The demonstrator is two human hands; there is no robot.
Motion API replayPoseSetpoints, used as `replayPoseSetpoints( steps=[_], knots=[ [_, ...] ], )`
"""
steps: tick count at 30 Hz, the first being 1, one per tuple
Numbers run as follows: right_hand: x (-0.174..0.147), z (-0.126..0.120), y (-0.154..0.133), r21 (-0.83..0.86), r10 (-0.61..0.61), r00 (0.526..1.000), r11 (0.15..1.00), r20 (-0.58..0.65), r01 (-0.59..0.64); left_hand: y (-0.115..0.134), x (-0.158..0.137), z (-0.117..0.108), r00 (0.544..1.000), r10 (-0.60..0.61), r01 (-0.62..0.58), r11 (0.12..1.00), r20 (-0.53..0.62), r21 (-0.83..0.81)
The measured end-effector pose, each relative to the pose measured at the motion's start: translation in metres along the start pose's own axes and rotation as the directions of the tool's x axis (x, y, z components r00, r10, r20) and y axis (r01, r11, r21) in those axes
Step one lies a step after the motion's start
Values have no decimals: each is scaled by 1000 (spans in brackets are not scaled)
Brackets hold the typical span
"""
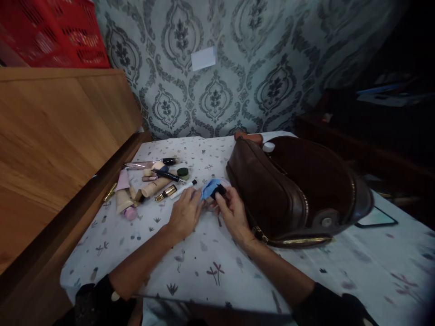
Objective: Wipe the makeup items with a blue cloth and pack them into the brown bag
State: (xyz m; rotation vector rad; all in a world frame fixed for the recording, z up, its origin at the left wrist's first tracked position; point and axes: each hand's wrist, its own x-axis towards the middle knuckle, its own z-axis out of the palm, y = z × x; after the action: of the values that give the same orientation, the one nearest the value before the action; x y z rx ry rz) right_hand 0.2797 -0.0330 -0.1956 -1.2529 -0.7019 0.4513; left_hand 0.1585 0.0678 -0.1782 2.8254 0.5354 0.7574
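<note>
Over the patterned tablecloth, my left hand [185,215] and my right hand [234,213] meet in front of me. Between them is a crumpled light-blue piece [211,186] that looks like cloth or thin plastic. My right thumb and fingers pinch a small black piece [218,192] lying against the blue one; its kind does not show. The left fingers are bent at the blue piece's near left edge, with their tips partly hidden. Just beyond my left hand lie a white tube with a black cap [183,189] and a gold-and-black cosmetic bottle [166,193].
A brown leather bag [268,190] stands unzipped beside my right hand. Makeup tubes [124,199], a black pen [168,175] and a brush [146,164] lie in a pile at left. A phone or tablet [377,218] sits behind the bag. A wooden cabinet [68,117] borders the left.
</note>
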Motion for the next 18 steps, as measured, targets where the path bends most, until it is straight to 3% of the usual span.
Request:
replayPoseSetpoints(
  steps=[10, 18],
  knots=[
    [3, 2, -5, 56, 85, 996, 995, 38, -87, -17, -18, -5, 988, 14, -25, 997, 154, 70],
    [1, 0, -8, -14, 206, 967, 978, 148, -206, -15, -21, -5, 986, 48, -69, 989, 161, 127]
  ],
)
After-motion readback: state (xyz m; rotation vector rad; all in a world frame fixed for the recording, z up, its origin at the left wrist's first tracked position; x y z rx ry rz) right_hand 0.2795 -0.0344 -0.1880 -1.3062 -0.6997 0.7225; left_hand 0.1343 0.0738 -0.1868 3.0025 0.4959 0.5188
